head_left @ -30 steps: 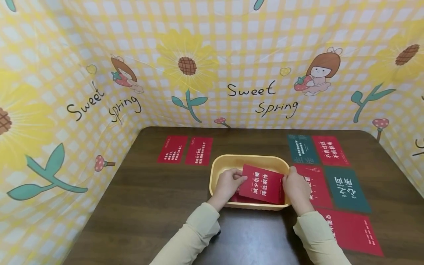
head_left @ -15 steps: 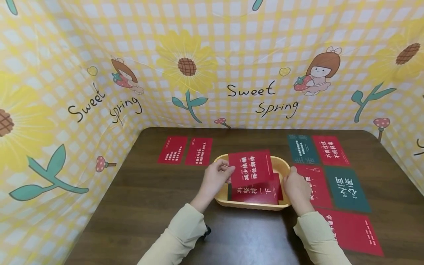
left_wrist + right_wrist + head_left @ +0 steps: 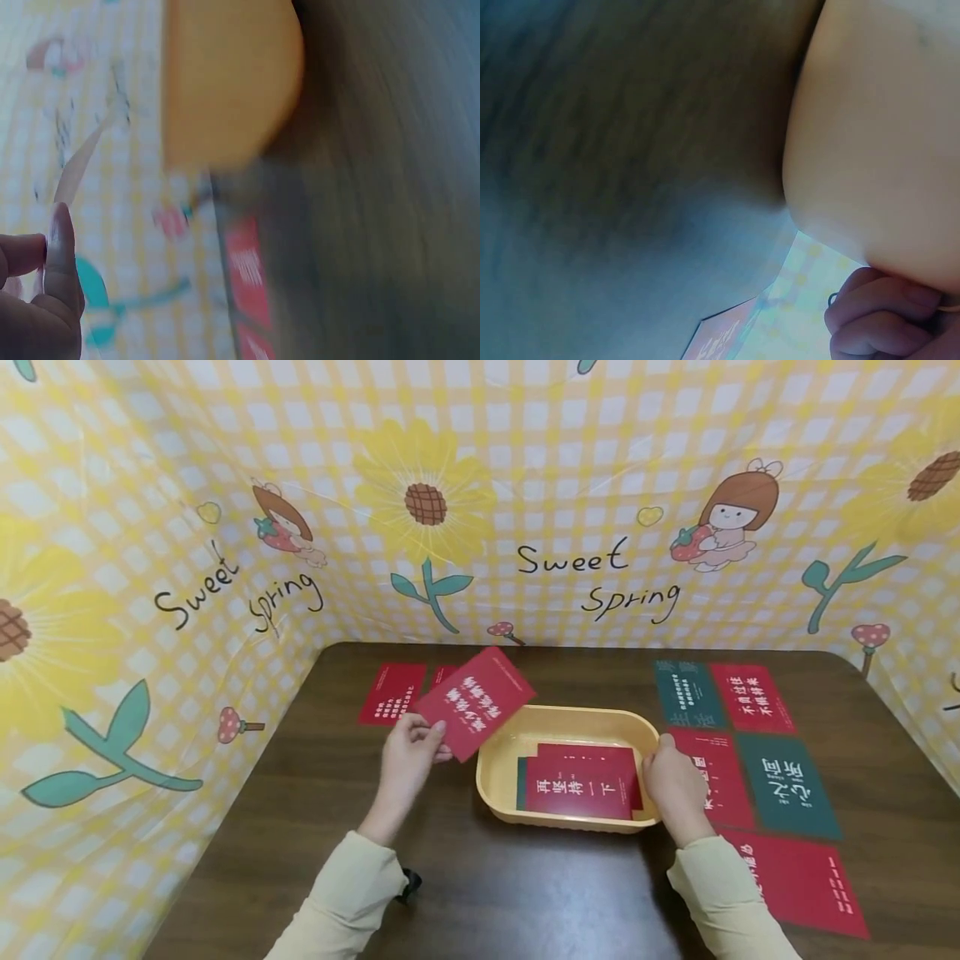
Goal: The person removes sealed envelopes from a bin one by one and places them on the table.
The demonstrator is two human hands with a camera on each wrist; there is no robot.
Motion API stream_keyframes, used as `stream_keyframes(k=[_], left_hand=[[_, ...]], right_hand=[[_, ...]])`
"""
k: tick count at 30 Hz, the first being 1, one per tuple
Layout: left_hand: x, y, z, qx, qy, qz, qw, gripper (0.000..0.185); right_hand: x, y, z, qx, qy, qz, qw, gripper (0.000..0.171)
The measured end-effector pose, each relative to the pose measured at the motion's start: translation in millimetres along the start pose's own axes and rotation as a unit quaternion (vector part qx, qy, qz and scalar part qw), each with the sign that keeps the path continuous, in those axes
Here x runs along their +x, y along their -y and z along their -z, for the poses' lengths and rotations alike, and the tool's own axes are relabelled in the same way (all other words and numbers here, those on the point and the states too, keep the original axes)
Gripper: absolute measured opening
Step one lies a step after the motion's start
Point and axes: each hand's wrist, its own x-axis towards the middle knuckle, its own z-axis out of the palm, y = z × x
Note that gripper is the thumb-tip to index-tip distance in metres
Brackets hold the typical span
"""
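My left hand (image 3: 406, 760) pinches a red card (image 3: 474, 700) in its fingers, lifted just left of the yellow tray (image 3: 501, 752); my right hand (image 3: 675, 785) grips the tray's right rim.

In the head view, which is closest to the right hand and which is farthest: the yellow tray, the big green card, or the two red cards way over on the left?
1. Yellow tray: the right hand grips its right edge.
2. Big green card: flat on the table just right of that hand.
3. Two red cards: far left, beyond the tray, near the left hand holding up another red card.
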Motion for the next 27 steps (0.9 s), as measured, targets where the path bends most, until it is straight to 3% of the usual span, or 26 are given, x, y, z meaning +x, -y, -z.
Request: stream_keyframes(k=[6,10,14,19,24,27], left_hand=[[13.4,28.5,53.8,-0.004,-0.057,0.062,0.9965,0.036],[14.8,44.8,73.7,-0.021,-0.053,0.113,0.9920,0.049],[10.2,53.0,76.3,-0.029,-0.030,0.151,0.9876,0.057],[3.6,56.3,68.2,-0.034,-0.011,0.163,0.9860,0.069],[-1.7,62.5,59.7,0.068,0.011,0.164,0.9840,0.062],[-7.1,65.9,57.4,0.160,0.025,0.165,0.9730,0.057]], right_hand=[[-0.7,1.5,-4.4,-0.003,-0.011,-0.001,1.000,0.030],[-0.7,-0.9,-4.1,-0.003,-0.003,0.003,1.000,0.033],[0.4,-2.3,-2.9,-0.008,0.002,0.007,1.000,0.036],[0.7,-2.9,-1.8,-0.010,-0.001,0.009,1.000,0.033],[0.9,-3.1,0.5,-0.010,-0.002,0.011,1.000,0.032],[1.4,-3.4,0.8,-0.010,-0.003,0.011,1.000,0.031]])
